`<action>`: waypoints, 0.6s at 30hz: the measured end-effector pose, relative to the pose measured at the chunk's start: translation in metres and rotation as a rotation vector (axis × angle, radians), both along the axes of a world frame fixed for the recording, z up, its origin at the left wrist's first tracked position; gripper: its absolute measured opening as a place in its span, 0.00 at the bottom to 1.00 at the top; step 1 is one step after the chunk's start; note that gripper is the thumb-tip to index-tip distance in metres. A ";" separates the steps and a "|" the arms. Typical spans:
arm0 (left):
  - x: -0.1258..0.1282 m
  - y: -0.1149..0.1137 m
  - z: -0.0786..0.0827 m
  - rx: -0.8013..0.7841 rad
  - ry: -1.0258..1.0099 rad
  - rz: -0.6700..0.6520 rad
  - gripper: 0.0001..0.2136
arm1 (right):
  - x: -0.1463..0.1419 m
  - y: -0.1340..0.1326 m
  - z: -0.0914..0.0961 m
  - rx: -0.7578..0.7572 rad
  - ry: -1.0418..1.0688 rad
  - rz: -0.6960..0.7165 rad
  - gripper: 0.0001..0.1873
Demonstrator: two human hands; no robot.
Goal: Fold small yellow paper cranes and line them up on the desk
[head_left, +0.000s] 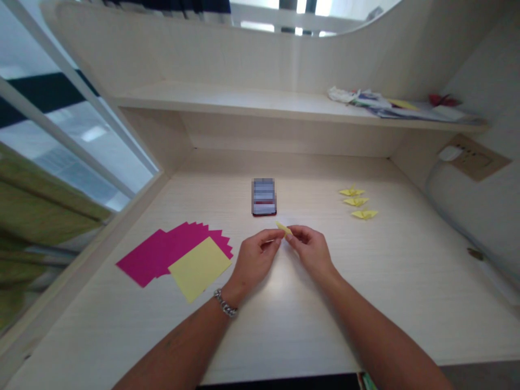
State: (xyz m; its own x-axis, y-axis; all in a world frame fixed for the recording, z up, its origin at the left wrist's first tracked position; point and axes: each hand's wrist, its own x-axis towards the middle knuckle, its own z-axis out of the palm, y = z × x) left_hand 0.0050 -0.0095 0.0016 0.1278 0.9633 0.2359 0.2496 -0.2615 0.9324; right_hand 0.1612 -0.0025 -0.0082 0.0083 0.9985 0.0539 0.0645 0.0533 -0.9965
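Between the fingertips of both hands is a small folded piece of yellow paper (284, 227), held just above the desk. My left hand (260, 252), below a silver chain bracelet (225, 304) on the wrist, pinches it from the left. From the right, my right hand (312, 249) grips it with thumb and fingers; part of the paper is hidden there. Three folded yellow paper cranes (356, 202) stand in a column on the right of the desk. To the left, a yellow sheet (200, 268) lies over a fan of magenta sheets (179, 246).
A phone (264, 196) with a blurred screen lies beyond my hands. Papers and crumpled scraps (382, 103) rest on the shelf (244, 103) above the desk (280, 346). A plug (450, 154) with a grey cable sits in the right wall socket. Bars and a green curtain (44, 222) border the left.
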 end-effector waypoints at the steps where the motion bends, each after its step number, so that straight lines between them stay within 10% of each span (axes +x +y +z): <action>1: -0.002 0.001 0.000 0.001 0.019 0.034 0.09 | 0.002 0.001 -0.001 -0.009 -0.023 -0.021 0.13; 5: -0.011 0.004 0.006 0.052 0.136 0.205 0.11 | 0.007 0.003 0.001 -0.067 -0.020 0.023 0.11; 11: -0.008 0.005 0.007 -0.099 -0.014 -0.080 0.11 | 0.007 -0.003 0.009 -0.074 -0.069 0.165 0.09; 18: -0.008 0.007 0.003 -0.192 -0.017 -0.070 0.08 | 0.008 -0.004 0.014 -0.016 -0.204 0.151 0.08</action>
